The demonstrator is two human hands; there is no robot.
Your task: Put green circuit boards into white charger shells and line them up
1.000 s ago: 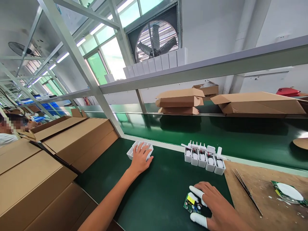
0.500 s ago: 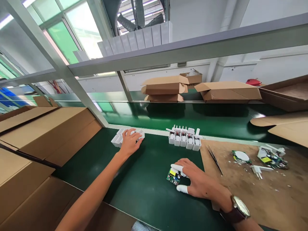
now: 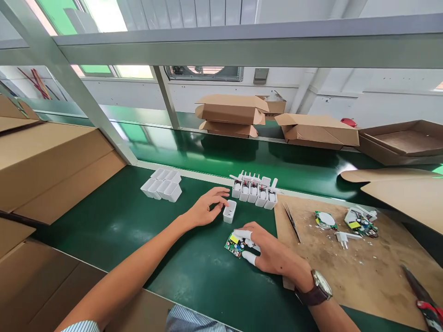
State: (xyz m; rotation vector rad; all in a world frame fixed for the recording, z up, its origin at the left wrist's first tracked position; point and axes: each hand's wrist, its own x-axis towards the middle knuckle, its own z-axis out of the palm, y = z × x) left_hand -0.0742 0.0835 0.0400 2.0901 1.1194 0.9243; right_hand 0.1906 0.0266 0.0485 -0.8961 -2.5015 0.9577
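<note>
My left hand (image 3: 207, 208) has its fingertips at the upper edge of a small white plastic case (image 3: 230, 212), gripping it over the green mat. My right hand (image 3: 268, 249), with white finger cots on thumb and index finger and a watch at the wrist, holds a green circuit board (image 3: 234, 244) with a yellow component. Part of the board is hidden under the fingers. More white cases (image 3: 161, 185) stand grouped on the left. Behind my hands, a row of white cases (image 3: 254, 191) has wires and round parts inside.
On a brown board (image 3: 321, 258) at right lie tweezers (image 3: 292, 222), a round-topped circuit board (image 3: 326, 220), further electronic parts (image 3: 361, 222), a white plug piece (image 3: 344, 238) and red-handled scissors (image 3: 424, 299). Cardboard boxes (image 3: 51, 170) flank the left; others (image 3: 318, 130) sit beyond the green belt.
My left hand has moved right from the grouped white cases, bringing one case near the circuit board. My right hand stays on the board. The view has tilted down.
</note>
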